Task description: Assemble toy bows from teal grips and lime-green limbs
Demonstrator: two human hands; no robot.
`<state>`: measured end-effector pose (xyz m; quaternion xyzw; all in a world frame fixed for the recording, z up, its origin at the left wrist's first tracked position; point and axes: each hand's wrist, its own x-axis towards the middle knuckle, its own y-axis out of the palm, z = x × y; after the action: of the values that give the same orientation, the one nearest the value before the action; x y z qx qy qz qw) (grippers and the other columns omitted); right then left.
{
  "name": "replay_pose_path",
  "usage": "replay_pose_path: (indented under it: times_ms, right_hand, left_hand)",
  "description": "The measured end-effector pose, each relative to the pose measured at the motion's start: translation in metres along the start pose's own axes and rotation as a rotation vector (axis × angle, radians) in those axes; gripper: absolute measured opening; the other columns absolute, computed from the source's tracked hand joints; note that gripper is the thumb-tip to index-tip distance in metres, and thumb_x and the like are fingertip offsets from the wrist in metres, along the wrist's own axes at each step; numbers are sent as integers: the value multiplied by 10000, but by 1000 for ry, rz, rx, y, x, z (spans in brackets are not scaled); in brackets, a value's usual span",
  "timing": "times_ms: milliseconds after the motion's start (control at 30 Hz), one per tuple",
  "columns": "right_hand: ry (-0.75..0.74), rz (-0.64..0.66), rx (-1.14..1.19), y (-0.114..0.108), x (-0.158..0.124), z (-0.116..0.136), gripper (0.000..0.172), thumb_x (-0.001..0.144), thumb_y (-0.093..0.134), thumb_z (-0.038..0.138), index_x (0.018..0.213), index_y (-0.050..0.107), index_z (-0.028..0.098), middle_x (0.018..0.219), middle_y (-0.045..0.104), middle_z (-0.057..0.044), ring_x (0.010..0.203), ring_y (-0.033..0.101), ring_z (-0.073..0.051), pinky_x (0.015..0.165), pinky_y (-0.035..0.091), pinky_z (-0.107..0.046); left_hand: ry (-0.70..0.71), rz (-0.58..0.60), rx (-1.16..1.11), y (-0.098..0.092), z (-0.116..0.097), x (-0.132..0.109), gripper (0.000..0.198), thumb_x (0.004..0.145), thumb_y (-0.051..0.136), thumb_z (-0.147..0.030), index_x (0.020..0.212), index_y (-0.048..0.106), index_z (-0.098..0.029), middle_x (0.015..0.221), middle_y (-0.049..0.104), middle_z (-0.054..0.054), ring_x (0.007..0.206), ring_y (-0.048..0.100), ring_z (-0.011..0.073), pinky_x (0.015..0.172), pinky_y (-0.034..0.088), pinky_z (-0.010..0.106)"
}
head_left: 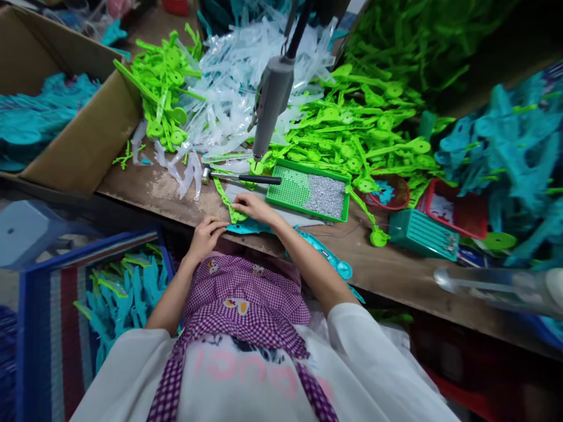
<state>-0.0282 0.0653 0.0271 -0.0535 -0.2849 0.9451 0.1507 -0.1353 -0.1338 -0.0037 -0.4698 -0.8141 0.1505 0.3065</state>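
At the bench's front edge lies a teal plastic piece [248, 227] with a bright green piece [236, 214] at its left part. My left hand [207, 235] has its fingers closed on the left end of the teal piece. Just right of it, my right hand [251, 206] is closed with its fingertips on the green piece. A hammer [250, 177] with a black handle lies behind my hands. Above it hangs a grey electric screwdriver [273, 97], tip down. The green tray [346, 206] of small metal parts stands to the right.
Piles of clear pieces [233, 82] and green pieces [352, 129] cover the back. A cardboard box [83, 135] stands left. Red baskets [472, 217] and a teal basket [417, 234] stand right. A blue-rimmed container [26, 328] of assembled pieces is at lower left.
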Motion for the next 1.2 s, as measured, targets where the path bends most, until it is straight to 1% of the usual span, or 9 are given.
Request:
replay_pose_path:
  times_ms: [167,300,433,500,567,633,733,1000,1200]
  right_hand:
    - [-72,16,-102,3,7,-5,180,914,553,265,784,617,159,757,570,-18,728,489,-146,718,378,-275]
    - [-63,34,-121,0,-2,-13,276,965,476,302,1017,697,146,959,661,-91,904,600,-196,857,461,-341]
    - [-79,-110,-133,-6,-25,-9,450,958,497,389,1365,547,205,1324,609,-126,1211,569,-246,1032,442,-442]
    - [-84,-157,-161,-6,-38,-3,579,909,585,430,1433,474,211,1441,535,-129,1323,503,-264,1098,395,-481]
    - [-63,-117,-205,-2,-47,2,579,883,637,386,1415,500,203,1450,529,-128,1353,488,-262,1144,346,-502]
    - [-19,-76,-223,3,-50,6,503,888,638,312,1374,547,219,1417,563,-110,1339,511,-245,1174,301,-516]
    - [42,-75,-166,7,-48,8,471,874,660,285,1336,581,250,1375,601,-77,1306,547,-232,1192,267,-529]
    - [53,-31,-171,-3,-44,8,425,806,739,281,1221,657,231,1248,693,-63,1194,629,-253,1207,117,-615]
    - [36,17,-190,-5,-48,3,422,819,726,299,1228,652,226,1289,666,-89,1223,608,-272,1200,138,-627]
  left_hand:
    - [-32,-1,3,-6,4,6,137,894,635,-280,949,752,-234,931,661,37,881,649,167,823,525,300]
    - [-59,-11,-10,-5,3,8,143,889,640,-310,926,750,-225,930,670,40,889,654,172,821,526,305]
    - [-94,-27,-18,-3,2,8,153,881,650,-334,913,751,-224,934,680,41,902,658,175,838,529,315]
    - [-96,-26,-30,-4,2,8,154,876,657,-340,906,751,-222,933,683,43,897,659,175,833,529,316]
    - [-93,-32,-44,-4,2,8,157,873,660,-346,900,749,-220,926,683,45,885,657,174,821,529,315]
    - [-98,-36,-55,-5,1,9,163,866,665,-357,887,748,-218,914,684,45,869,656,174,807,532,316]
    - [-119,-26,-74,-6,2,11,169,853,675,-370,855,743,-215,895,687,45,860,656,176,803,535,324]
    - [-151,-33,-89,-3,-1,11,135,840,690,-336,844,725,-206,890,694,40,872,655,179,824,521,321]
    - [-152,-55,-102,-1,-1,9,153,826,706,-350,807,698,-198,864,693,36,849,651,176,813,518,321]
